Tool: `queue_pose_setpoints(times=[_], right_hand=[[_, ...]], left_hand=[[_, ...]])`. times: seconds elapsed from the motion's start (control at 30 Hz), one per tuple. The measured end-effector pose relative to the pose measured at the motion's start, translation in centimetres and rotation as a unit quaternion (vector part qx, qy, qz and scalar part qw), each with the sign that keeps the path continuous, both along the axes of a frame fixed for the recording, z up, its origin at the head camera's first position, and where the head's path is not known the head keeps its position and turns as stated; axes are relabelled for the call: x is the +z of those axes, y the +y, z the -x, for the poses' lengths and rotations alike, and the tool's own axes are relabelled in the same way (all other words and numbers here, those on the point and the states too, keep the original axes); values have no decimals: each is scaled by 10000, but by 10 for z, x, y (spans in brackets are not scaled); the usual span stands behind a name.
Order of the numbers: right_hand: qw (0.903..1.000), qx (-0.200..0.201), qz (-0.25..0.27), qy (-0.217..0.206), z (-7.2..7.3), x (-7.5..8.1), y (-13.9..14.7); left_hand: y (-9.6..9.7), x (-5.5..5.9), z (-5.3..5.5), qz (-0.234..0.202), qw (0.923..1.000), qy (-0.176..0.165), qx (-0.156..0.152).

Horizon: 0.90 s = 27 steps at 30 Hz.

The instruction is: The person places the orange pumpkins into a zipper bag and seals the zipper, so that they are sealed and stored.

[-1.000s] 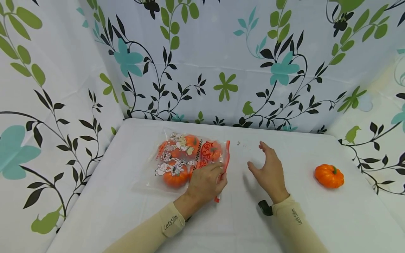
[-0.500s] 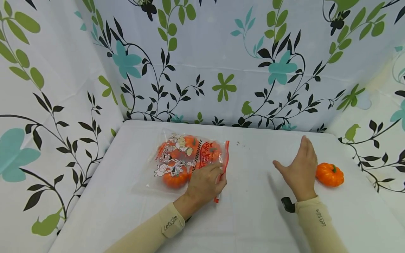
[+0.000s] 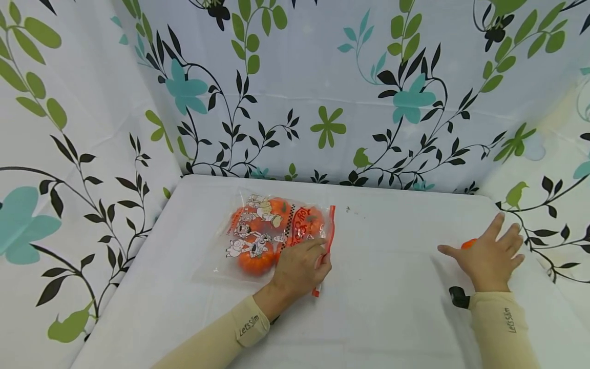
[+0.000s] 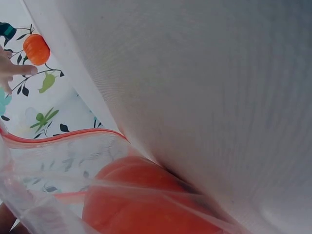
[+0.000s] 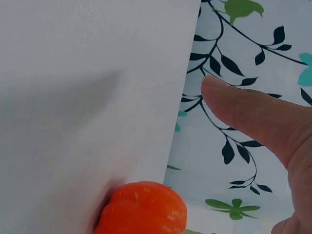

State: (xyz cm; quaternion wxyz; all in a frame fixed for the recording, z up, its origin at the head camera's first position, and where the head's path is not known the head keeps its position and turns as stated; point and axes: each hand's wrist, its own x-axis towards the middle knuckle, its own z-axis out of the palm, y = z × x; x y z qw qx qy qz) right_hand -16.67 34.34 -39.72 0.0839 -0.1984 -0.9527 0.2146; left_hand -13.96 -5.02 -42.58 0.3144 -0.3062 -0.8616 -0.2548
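Observation:
A clear plastic zip bag with cartoon prints and a red-edged mouth lies on the table, several small orange toy pumpkins inside. My left hand pinches the bag by its red edge. Seen from the left wrist, the red rim curves apart from the tabletop, with one pumpkin behind the film. At the right, my right hand spreads its fingers over a loose pumpkin, mostly covered in the head view. In the right wrist view that pumpkin stands apart from the visible thumb.
A white-covered table carries everything. Behind it and along both sides hangs a curtain printed with leaves and flowers. The table's right edge runs close by my right hand.
My right hand has moved from beside the bag rightwards to the loose pumpkin, its fingers spreading wider. The left hand and the bag have stayed in place.

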Motion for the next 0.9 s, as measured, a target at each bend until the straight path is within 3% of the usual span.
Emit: queue_pose_setpoints(times=[0.23,0.67,0.9], right_hand=[[9966,-352,327,-669,-2,-8,16],[9854,-446,959,-1334,-1,-20,37],[9850,-384,1153,-1228,-5,-24,42]], left_hand=[[0,0,-1,-36,10000,-32,-14],[0,1,-1,18,10000,-42,8],[0,2,-2,45,9999,-137,10]])
